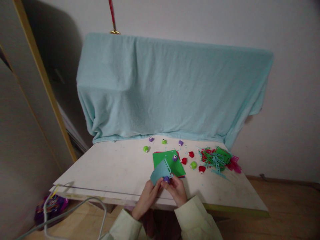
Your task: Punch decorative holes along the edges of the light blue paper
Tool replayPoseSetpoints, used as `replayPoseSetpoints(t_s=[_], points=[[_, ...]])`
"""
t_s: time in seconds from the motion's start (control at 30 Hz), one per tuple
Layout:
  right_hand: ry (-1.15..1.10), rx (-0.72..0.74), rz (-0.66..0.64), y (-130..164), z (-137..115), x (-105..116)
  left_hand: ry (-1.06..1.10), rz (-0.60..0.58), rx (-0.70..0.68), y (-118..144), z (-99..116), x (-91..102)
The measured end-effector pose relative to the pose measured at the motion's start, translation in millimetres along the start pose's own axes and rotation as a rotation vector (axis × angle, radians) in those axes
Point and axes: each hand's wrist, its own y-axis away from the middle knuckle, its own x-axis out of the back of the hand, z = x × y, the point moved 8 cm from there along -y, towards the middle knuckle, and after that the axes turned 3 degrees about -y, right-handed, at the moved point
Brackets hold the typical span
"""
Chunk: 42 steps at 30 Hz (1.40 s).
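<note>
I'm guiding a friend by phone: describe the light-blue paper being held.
On the white table lies a green sheet. Partly hiding it is the light-blue paper, held in the left hand; unlike that sheet, it shows holes along one edge.

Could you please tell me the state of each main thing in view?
Left hand: closed on the light blue sheet.
Right hand: closed on a purple punch.
Light blue sheet: raised, holes along one edge.
Purple punch: held, near the sheet's edge.
Green sheet: flat, partly covered.
Other punches: lying loose.
Paper scraps: heaped, tangled.
Cloth: draped, hanging in folds.
</note>
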Motion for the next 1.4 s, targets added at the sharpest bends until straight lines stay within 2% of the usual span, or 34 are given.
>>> replayPoseSetpoints(t_s=[0.2,0.43,0.6,0.9,1.07,1.4], points=[[0.015,0.002,0.016,0.8,3.3,3.9,0.017,0.001,-0.01,1.1,4.7,0.6],[0.006,0.022,0.015,0.2,1.9,4.0,-0.018,-0.003,-0.018,-0.5,-9.0,-0.9],[0.037,0.031,0.054,3.0,-1.1,6.4,-0.026,-0.034,-0.029,-0.6,-10.9,-3.9],[0.045,0.008,0.113,5.2,-2.4,9.4,-0.024,-0.065,0.049,1.1,-12.4,-6.6],[0.032,-0.004,0.058,2.4,0.6,6.4,0.01,-0.001,0.066,-0.7,-15.3,-1.1],[0.07,0.021,0.019,-0.7,3.5,6.4,-0.015,0.125,0.174,-0.9,-37.1,11.2]])
